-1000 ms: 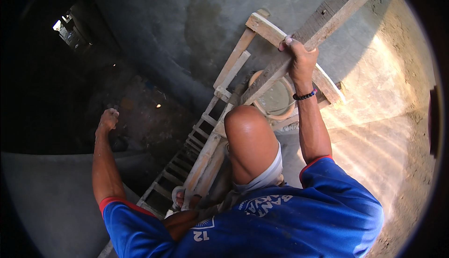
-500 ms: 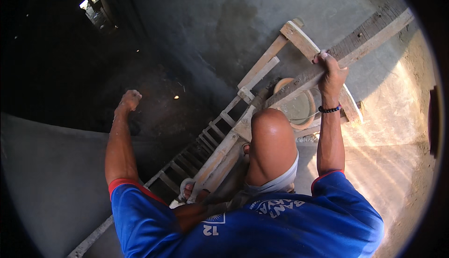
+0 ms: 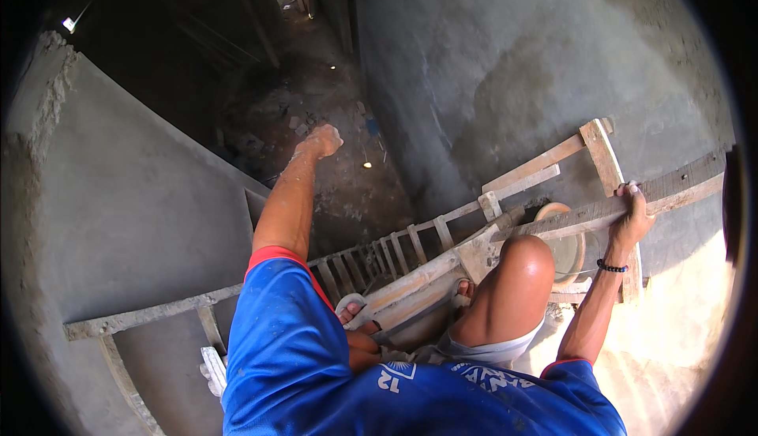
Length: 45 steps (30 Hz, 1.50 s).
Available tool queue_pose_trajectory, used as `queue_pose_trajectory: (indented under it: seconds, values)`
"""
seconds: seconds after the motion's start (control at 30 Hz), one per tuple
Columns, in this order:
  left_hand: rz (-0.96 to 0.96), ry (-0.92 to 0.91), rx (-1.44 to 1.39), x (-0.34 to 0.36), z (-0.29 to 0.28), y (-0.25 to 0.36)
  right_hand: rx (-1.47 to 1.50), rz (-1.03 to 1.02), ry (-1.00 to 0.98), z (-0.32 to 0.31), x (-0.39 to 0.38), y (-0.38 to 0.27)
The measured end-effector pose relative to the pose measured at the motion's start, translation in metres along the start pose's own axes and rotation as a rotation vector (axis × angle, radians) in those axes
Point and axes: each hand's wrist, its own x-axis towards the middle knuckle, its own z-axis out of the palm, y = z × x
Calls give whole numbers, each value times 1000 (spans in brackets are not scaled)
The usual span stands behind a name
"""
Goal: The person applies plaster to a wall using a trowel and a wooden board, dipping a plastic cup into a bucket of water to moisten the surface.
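Plank [image 3: 580, 219] is in the right hand [image 3: 634, 213], as seen from the head view. It's a long, rough piece of wood running from just beyond the bent right knee [image 3: 525, 261] out toward the right side. Fingers on that hand are wrapped around it, thumb side up, so that's a proper grip. There's a dark bead bracelet [image 3: 612, 267] on the same wrist.

Left hand [image 3: 322, 141] is stuck out on a straight arm over the dark ground [image 3: 335, 199] way down below, well apart from any of the wood. Its fingers look kinda curled and there's pale stuff on them, but honestly can't tell if they're fully closed or holding anything.

Under the plank, at the right end of the wooden scaffold [image 3: 414, 282], sits a round bowl [image 3: 583, 256] with grey stuff in it, partly covered by the plank from up here. An upright-looking board [image 3: 602, 155] stands out just past the bowl. Slatted ladder-type thing [image 3: 417, 244] runs along the scaffold's far edge, and two sandalled feet [image 3: 351, 308] are at its near side. Big grey wall [image 3: 489, 49] beyond with a darker patch on it, plus another grey wall [image 3: 150, 191] over on the left.
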Motion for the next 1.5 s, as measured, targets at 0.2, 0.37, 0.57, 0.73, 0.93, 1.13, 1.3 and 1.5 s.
queue_pose_trajectory:
  seconds: [0.2,0.37,0.57,0.73,0.93,1.13,1.3,1.5]
  values:
    - [122,20,104,14,3,27,17,-15,21,-20,4,0]
    - [214,15,259,37,20,-27,-1,-58,20,14,-2,1]
    - [1,-40,21,23,19,27,-35,-46,28,-6,3,-9]
    - [-65,-11,-67,33,19,-12,7,-58,-9,13,-2,-15]
    - [-46,-41,-66,4,12,24,11,-42,-8,8,-5,-19]
    - [18,-12,21,2,5,14,17,-42,-29,13,-4,-16]
    - [-16,-7,19,-4,2,15,-5,-68,-44,16,-8,-16]
    - [-29,-24,-62,-2,1,22,16,-45,-25,13,-8,-14]
